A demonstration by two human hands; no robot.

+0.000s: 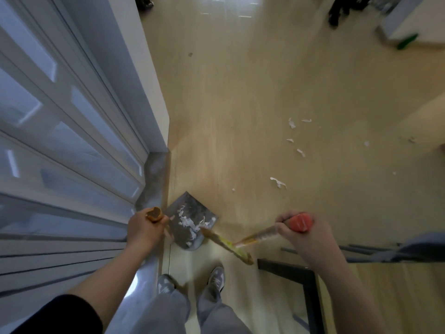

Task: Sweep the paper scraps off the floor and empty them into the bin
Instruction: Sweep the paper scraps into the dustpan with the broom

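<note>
My left hand (144, 231) grips the brown top of a dustpan handle (154, 214). The grey dustpan (179, 231) rests on the wooden floor below it, with several white paper scraps (189, 222) inside. My right hand (301, 237) grips the red end of the broom handle (301, 222). The broom's yellowish bristle head (227, 244) lies at the dustpan's mouth. More paper scraps (278, 182) lie loose on the floor to the right and further out, such as one paper scrap (291, 122). No bin is in view.
A white panelled door and wall (72, 141) run along the left. A black table frame (296, 273) stands at the lower right, beside my shoes (215, 280). A green object (407, 41) and a person's dark legs (339, 10) are at the far top right.
</note>
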